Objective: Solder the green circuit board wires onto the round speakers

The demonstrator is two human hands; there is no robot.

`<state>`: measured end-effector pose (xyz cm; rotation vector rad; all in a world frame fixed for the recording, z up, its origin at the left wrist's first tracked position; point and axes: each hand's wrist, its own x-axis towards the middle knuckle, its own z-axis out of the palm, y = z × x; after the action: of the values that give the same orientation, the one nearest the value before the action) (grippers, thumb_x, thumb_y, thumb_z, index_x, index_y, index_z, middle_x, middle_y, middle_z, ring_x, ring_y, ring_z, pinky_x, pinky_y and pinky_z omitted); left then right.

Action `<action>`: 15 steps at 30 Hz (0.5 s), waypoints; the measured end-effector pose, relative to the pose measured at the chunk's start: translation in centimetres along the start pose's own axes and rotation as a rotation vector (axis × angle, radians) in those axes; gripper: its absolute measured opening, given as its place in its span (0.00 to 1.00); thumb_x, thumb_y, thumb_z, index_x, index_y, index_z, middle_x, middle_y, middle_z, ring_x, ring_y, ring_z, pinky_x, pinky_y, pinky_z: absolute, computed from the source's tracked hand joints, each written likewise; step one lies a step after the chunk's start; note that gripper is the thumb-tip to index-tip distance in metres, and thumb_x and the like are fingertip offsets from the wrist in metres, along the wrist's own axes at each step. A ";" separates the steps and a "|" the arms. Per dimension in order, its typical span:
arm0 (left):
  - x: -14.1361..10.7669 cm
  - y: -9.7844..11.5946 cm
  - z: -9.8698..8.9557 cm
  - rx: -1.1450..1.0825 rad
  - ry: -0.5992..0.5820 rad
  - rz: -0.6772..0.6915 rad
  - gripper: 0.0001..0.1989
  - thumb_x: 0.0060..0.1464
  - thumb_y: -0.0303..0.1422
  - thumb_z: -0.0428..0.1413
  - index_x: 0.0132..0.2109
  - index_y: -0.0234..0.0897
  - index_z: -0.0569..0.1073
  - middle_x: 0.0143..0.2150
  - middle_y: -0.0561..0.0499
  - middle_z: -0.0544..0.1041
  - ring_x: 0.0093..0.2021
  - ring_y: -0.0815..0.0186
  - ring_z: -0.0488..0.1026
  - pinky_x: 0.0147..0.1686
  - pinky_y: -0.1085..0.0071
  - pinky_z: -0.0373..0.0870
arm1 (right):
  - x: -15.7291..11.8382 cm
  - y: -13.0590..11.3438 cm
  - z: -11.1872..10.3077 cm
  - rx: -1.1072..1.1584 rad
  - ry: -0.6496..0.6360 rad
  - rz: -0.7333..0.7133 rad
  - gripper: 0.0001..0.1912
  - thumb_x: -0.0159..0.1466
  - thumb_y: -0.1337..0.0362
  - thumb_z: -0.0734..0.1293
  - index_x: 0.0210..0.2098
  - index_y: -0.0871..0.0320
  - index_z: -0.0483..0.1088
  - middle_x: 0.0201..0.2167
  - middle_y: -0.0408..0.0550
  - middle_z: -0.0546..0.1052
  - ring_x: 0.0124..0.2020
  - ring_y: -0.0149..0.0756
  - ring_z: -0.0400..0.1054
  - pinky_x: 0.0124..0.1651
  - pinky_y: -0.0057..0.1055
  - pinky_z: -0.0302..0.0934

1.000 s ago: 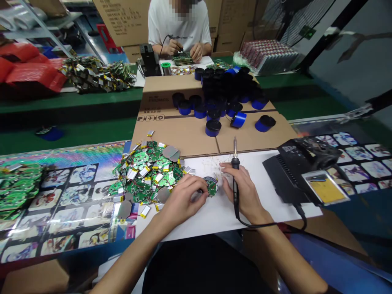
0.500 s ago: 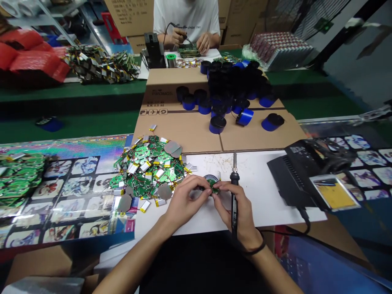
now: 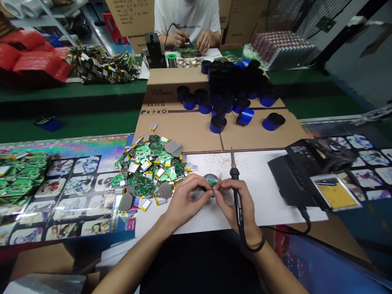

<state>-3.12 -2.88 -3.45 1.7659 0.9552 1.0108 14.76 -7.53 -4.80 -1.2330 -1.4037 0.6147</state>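
As we look across the bench from the left, a heap of green circuit boards [image 3: 20, 175] lies on a glossy printed sheet [image 3: 79, 165]. Next along, a loose pile of green boards with small silver pouch batteries [image 3: 150, 171] spreads to the edge of a white sheet [image 3: 260, 171], with grey discs [image 3: 165, 190] around its rim. Our left hand [image 3: 186, 202] reaches in from the lower left, its fingertips [image 3: 200, 187] closed on a small round green circuit board [image 3: 212, 181], which is held over the white sheet just right of the pile, partly hidden by our fingers. Our right hand [image 3: 237, 206] clenches a black soldering iron [image 3: 236, 192], tip pointing up and away from the board, while its fingertips [image 3: 219, 185] pinch the same board from the other side. Beyond, blue-and-black cylinders [image 3: 218, 124] stand and lie on flattened cardboard [image 3: 183, 136], and a co-worker [image 3: 186, 16] holds an iron over boards at the far bench. To the right sits a black soldering station [image 3: 294, 175] with a yellow sponge tray [image 3: 335, 196].
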 end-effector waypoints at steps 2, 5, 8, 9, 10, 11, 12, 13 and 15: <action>0.0 0.1 -0.2 0.048 -0.002 0.039 0.02 0.64 0.28 0.65 0.42 0.39 0.80 0.41 0.50 0.81 0.44 0.64 0.78 0.47 0.68 0.73 | 0.0 0.3 -0.3 -0.035 -0.014 -0.027 0.15 0.67 0.72 0.73 0.48 0.49 0.70 0.41 0.42 0.81 0.43 0.35 0.82 0.49 0.33 0.76; 0.2 0.3 -0.5 0.139 -0.034 0.105 0.02 0.65 0.27 0.64 0.43 0.39 0.79 0.41 0.51 0.81 0.44 0.64 0.78 0.50 0.65 0.72 | 0.0 0.7 -0.8 -0.090 -0.057 -0.066 0.16 0.67 0.72 0.73 0.50 0.48 0.70 0.41 0.42 0.81 0.43 0.37 0.81 0.50 0.36 0.76; 0.3 0.7 -0.8 0.174 -0.067 0.126 0.03 0.65 0.26 0.63 0.42 0.39 0.79 0.40 0.51 0.81 0.44 0.64 0.78 0.50 0.65 0.71 | 0.1 0.6 -1.0 -0.116 -0.091 -0.102 0.16 0.67 0.72 0.73 0.49 0.48 0.69 0.40 0.42 0.81 0.42 0.38 0.81 0.51 0.38 0.75; 0.3 0.8 -0.7 0.156 -0.065 0.117 0.03 0.65 0.26 0.63 0.42 0.39 0.79 0.40 0.51 0.80 0.44 0.64 0.78 0.49 0.66 0.71 | 0.1 0.4 -1.0 -0.112 -0.089 -0.099 0.16 0.67 0.72 0.73 0.49 0.48 0.69 0.39 0.42 0.81 0.41 0.37 0.81 0.51 0.38 0.75; 0.3 0.8 -0.7 0.124 -0.055 0.099 0.03 0.64 0.26 0.63 0.41 0.39 0.79 0.40 0.51 0.80 0.43 0.65 0.77 0.48 0.67 0.72 | 0.1 0.3 -0.9 -0.099 -0.081 -0.086 0.16 0.67 0.72 0.73 0.49 0.48 0.69 0.39 0.42 0.81 0.41 0.37 0.81 0.50 0.37 0.76; 0.3 0.9 -0.6 0.082 -0.041 0.071 0.04 0.64 0.26 0.64 0.41 0.39 0.79 0.39 0.51 0.80 0.43 0.65 0.77 0.47 0.68 0.72 | 0.1 0.1 -0.8 -0.079 -0.068 -0.066 0.16 0.67 0.72 0.72 0.49 0.48 0.69 0.40 0.42 0.80 0.42 0.36 0.81 0.50 0.36 0.76; 0.2 0.9 -0.4 0.037 -0.028 0.036 0.04 0.63 0.25 0.64 0.40 0.39 0.80 0.39 0.51 0.80 0.42 0.65 0.77 0.46 0.68 0.72 | 0.1 0.0 -0.7 -0.055 -0.054 -0.046 0.16 0.67 0.72 0.72 0.49 0.48 0.69 0.40 0.42 0.80 0.42 0.36 0.81 0.49 0.35 0.76; 0.1 0.8 -0.3 -0.005 -0.017 -0.004 0.04 0.63 0.25 0.64 0.39 0.39 0.80 0.39 0.52 0.80 0.42 0.65 0.77 0.45 0.69 0.72 | 0.0 -0.1 -0.5 -0.032 -0.042 -0.028 0.16 0.67 0.72 0.72 0.49 0.48 0.69 0.40 0.42 0.80 0.42 0.35 0.81 0.49 0.34 0.76; 0.0 0.8 0.0 -0.067 -0.002 -0.080 0.05 0.62 0.25 0.64 0.38 0.39 0.80 0.38 0.51 0.80 0.41 0.64 0.76 0.43 0.69 0.72 | -0.2 -0.1 -0.2 -0.001 -0.035 -0.011 0.16 0.67 0.72 0.72 0.49 0.48 0.69 0.41 0.43 0.80 0.42 0.36 0.81 0.49 0.35 0.76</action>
<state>-2.97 -3.16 -2.75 1.6603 0.9718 0.9789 14.85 -7.83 -4.73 -1.2200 -1.4392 0.6311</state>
